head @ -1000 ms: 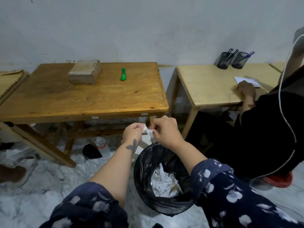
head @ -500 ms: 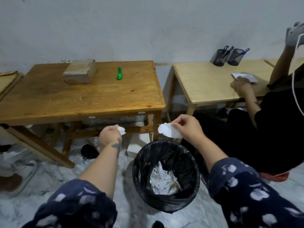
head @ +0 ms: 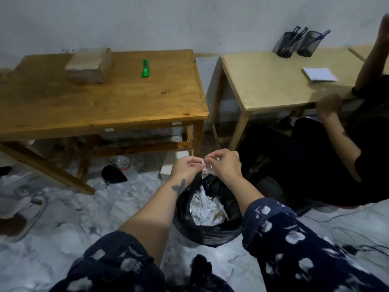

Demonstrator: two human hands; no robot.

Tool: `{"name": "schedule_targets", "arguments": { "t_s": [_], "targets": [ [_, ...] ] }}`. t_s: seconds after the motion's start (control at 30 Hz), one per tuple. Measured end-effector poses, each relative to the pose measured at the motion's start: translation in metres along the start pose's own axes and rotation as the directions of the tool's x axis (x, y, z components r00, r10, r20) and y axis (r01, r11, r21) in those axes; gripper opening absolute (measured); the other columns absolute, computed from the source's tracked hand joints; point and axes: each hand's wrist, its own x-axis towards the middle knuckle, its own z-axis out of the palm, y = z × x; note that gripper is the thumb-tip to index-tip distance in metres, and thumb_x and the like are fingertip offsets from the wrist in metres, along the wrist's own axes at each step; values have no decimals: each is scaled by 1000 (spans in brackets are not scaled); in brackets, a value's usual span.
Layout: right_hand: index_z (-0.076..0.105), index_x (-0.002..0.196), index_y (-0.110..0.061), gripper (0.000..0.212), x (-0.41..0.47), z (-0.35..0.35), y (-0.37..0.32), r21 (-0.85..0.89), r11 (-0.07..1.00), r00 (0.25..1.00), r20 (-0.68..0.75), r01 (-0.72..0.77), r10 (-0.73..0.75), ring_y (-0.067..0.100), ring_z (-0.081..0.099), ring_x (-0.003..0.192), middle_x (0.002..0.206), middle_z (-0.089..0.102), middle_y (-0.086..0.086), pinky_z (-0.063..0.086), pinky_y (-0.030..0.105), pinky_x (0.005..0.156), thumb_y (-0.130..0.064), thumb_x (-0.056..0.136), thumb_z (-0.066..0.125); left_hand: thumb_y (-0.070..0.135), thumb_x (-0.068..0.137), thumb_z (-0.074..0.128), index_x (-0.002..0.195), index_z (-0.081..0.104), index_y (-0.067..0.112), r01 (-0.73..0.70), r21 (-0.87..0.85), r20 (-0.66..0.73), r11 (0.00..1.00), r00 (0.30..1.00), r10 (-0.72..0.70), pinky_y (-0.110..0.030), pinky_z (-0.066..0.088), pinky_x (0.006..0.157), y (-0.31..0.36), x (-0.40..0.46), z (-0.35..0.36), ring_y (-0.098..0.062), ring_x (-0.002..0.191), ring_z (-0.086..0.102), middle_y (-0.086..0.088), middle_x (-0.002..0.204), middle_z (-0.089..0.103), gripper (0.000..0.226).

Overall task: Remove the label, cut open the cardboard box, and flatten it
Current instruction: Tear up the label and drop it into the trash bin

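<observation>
A closed cardboard box (head: 88, 67) sits at the back left of the brown wooden table (head: 117, 106). A green box cutter (head: 145, 68) lies to its right. My left hand (head: 185, 168) and my right hand (head: 226, 164) meet over a black-lined bin (head: 207, 232), and both pinch a crumpled white label scrap (head: 205, 166) between the fingertips. Torn white paper pieces (head: 203, 210) fill the bin below.
A lighter table (head: 273, 81) stands to the right with two mesh pen holders (head: 295, 44) and a white notepad (head: 320, 74). A person in black (head: 336, 157) sits at it, close to the bin. A bottle (head: 126, 167) and a black pouch (head: 112, 174) lie under the brown table.
My hands were apart half a second ago, each with a piece of label. Now they have come back together above the bin, both gripping the scrap.
</observation>
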Motion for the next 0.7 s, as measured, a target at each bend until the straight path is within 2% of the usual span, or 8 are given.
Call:
{"name": "schedule_targets", "arguments": {
  "t_s": [0.07, 0.13, 0.23, 0.3, 0.37, 0.5, 0.6, 0.7],
  "targets": [
    [75, 74, -30, 7, 2, 5, 14, 17, 1000, 1000, 19, -12, 11, 15, 42, 119, 104, 58, -10, 37, 37, 103, -34, 78, 71, 18, 82, 69, 78, 69, 28, 14, 104, -26, 994, 1000, -11, -24, 48, 70, -11, 6, 6, -15, 83, 64, 1, 87, 72, 11],
    [76, 78, -30, 7, 3, 7, 29, -39, 999, 999, 22, -25, 26, 12, 32, 116, 117, 44, -12, 27, 32, 103, -36, 79, 72, 21, 81, 64, 71, 67, 33, 51, 205, -62, 978, 997, -39, -33, 55, 74, -27, 16, 13, -17, 77, 65, 5, 80, 71, 17],
    [75, 84, -32, 8, 9, 16, 58, -248, 965, 996, 68, 79, -64, 16, 38, 108, 107, 52, -11, 24, 32, 97, -35, 84, 67, 28, 81, 62, 65, 65, 39, 71, 309, -79, 949, 996, -48, -38, 56, 77, -55, 26, 30, -13, 78, 66, 15, 76, 69, 20],
    [74, 92, -30, 14, 12, 27, 77, -355, 926, 989, 115, 130, -95, 19, 47, 109, 102, 66, -8, 27, 34, 96, -29, 88, 61, 38, 82, 61, 78, 69, 42, 63, 302, -35, 951, 998, -55, -39, 54, 85, -79, 35, 42, -13, 88, 66, 14, 89, 72, 10],
    [73, 98, -31, 18, 14, 41, 99, -390, 913, 991, 104, 116, -81, 22, 52, 108, 101, 71, -4, 31, 36, 95, -27, 89, 58, 42, 86, 60, 106, 70, 37, 63, 290, 28, 955, 997, -74, -40, 50, 95, -108, 45, 54, -14, 103, 64, 10, 108, 72, 23],
    [63, 120, -34, 30, 22, 70, 146, -397, 918, 977, 188, -18, 101, 25, 49, 117, 112, 69, -1, 32, 38, 95, -29, 91, 55, 31, 92, 58, 132, 56, 22, 116, 324, 88, 939, 985, -151, -35, 42, 104, -160, 63, 67, -19, 119, 56, -1, 130, 62, 40],
    [59, 125, -34, 36, 24, 91, 171, -370, 917, 933, 254, -151, 256, 22, 53, 117, 107, 70, -3, 33, 38, 96, -32, 89, 60, 21, 92, 57, 133, 54, 14, 197, 305, 127, 932, 961, -245, -33, 41, 106, -188, 69, 71, -21, 120, 56, -6, 131, 61, 41],
    [63, 119, -31, 30, 22, 104, 180, -356, 906, 891, 296, -231, 344, 20, 58, 111, 99, 71, -3, 36, 38, 102, -30, 89, 59, 15, 94, 54, 130, 56, 12, 222, 323, 133, 920, 952, -276, -26, 40, 104, -196, 69, 68, -18, 114, 59, -5, 129, 61, 37]
  ]
}}
